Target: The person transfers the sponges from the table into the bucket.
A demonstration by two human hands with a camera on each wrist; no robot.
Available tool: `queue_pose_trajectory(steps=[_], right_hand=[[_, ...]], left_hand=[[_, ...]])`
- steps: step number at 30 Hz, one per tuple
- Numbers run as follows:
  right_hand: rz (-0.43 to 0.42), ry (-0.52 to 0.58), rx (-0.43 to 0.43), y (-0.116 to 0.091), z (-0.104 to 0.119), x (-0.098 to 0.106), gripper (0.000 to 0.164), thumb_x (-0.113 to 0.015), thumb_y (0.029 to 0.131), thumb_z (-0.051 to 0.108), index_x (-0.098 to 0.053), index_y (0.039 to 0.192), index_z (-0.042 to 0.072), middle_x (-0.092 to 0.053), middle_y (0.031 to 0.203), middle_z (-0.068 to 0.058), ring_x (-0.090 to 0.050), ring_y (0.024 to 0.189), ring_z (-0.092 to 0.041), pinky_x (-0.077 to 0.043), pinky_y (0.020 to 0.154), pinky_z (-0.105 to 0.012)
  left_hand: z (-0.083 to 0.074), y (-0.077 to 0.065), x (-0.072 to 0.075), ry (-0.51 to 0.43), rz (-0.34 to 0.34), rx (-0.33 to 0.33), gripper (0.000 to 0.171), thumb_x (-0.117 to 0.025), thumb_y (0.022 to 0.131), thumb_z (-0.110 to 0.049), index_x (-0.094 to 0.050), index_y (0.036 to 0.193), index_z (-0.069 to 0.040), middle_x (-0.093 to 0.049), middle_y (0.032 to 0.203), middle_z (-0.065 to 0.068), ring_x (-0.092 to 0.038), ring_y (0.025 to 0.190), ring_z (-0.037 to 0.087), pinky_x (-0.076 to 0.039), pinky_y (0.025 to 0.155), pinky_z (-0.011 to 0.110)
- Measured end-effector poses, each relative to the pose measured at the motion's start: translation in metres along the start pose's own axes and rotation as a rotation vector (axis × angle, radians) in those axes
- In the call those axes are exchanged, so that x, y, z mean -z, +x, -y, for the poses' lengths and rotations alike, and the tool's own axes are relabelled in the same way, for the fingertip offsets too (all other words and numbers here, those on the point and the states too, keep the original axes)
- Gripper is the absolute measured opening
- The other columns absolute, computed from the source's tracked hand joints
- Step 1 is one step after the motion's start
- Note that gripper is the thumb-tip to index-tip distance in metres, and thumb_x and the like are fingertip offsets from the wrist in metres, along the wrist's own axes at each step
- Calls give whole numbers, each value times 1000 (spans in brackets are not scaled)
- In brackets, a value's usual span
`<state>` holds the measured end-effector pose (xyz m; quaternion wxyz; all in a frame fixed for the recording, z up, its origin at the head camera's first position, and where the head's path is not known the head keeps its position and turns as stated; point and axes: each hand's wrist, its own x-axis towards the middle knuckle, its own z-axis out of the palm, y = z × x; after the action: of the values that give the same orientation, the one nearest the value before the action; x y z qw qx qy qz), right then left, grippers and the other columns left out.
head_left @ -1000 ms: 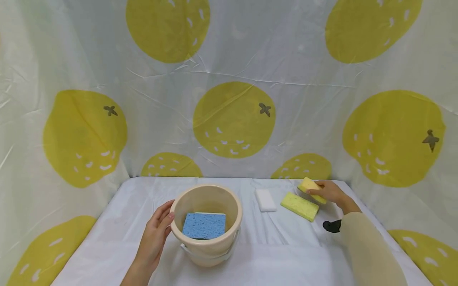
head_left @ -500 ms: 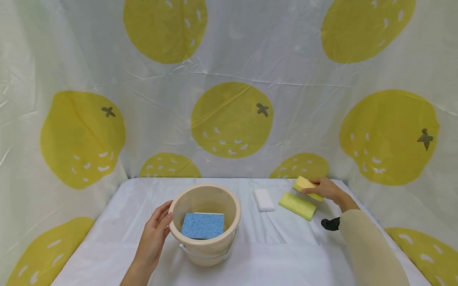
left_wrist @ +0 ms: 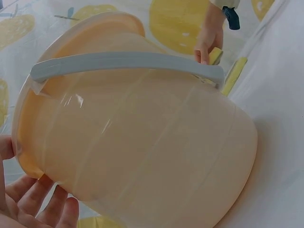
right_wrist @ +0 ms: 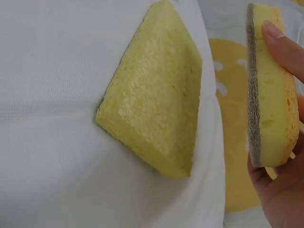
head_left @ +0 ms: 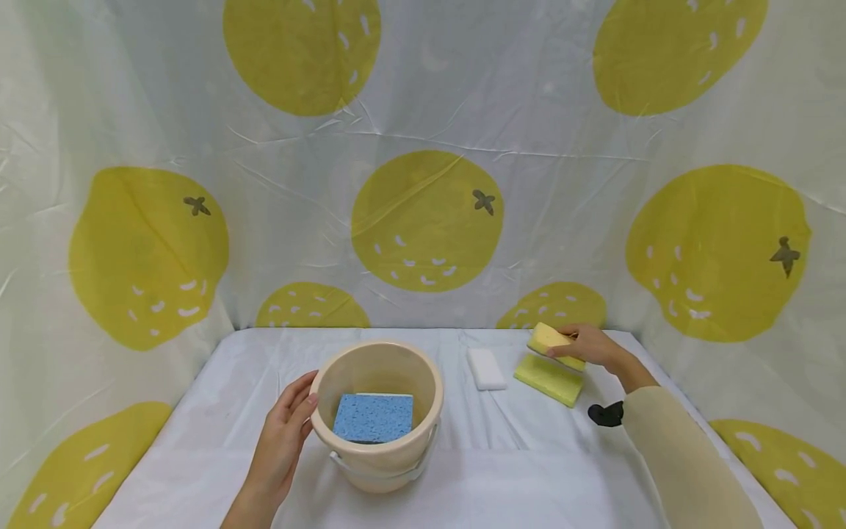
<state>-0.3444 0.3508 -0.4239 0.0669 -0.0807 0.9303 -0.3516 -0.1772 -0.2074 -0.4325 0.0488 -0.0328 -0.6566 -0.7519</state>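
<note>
A cream bucket (head_left: 380,464) with a pale handle (left_wrist: 128,61) stands on the white-covered table. My left hand (head_left: 283,439) grips its rim from the left, thumb on the rim and fingers against the outside wall. Inside the bucket lies a blue sponge (head_left: 373,419), with a thin white edge showing behind it. At the back right my right hand (head_left: 598,350) pinches a yellow sponge with a grey scouring side (right_wrist: 270,99) between thumb and fingers. The held sponge is raised above a yellow-green sponge (head_left: 548,382) lying on the table.
A white block (head_left: 486,369) lies on the table between the bucket and the yellow-green sponge. A black object (head_left: 606,414) shows beside the right sleeve (head_left: 667,441). Lemon-printed curtains (head_left: 429,220) enclose the table at the back and both sides.
My right hand has moved a little left and upward with the yellow sponge, so it now partly overlaps the yellow-green one in the head view. My left hand stays on the bucket rim.
</note>
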Motion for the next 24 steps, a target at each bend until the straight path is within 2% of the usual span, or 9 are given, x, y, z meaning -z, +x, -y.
queue_pose_trajectory(steps=[12, 19, 24], right_hand=[[3, -35, 49, 9, 14, -2, 91, -85, 85, 48, -50, 147, -9, -55, 142, -27, -57, 118, -37, -52, 92, -47], [-7, -63, 73, 9, 28, -3, 89, -86, 83, 49, -55, 142, -9, -60, 133, -23, -57, 109, -33, -52, 89, -46], [-2, -41, 85, 9, 38, -6, 84, -87, 83, 46, -57, 140, -7, -63, 130, -19, -58, 107, -32, -52, 89, -47]], left_hand=[[0, -2, -1, 9, -11, 16, 51, -58, 108, -27, -43, 153, -8, -46, 154, 12, -53, 130, 10, -47, 100, 22], [-1, -3, -1, 12, -11, 17, 51, -58, 108, -27, -44, 153, -8, -46, 154, 12, -53, 130, 11, -48, 100, 22], [-1, -2, -2, 15, -8, 6, 51, -58, 108, -26, -43, 153, -7, -46, 154, 13, -53, 130, 10, -48, 100, 21]])
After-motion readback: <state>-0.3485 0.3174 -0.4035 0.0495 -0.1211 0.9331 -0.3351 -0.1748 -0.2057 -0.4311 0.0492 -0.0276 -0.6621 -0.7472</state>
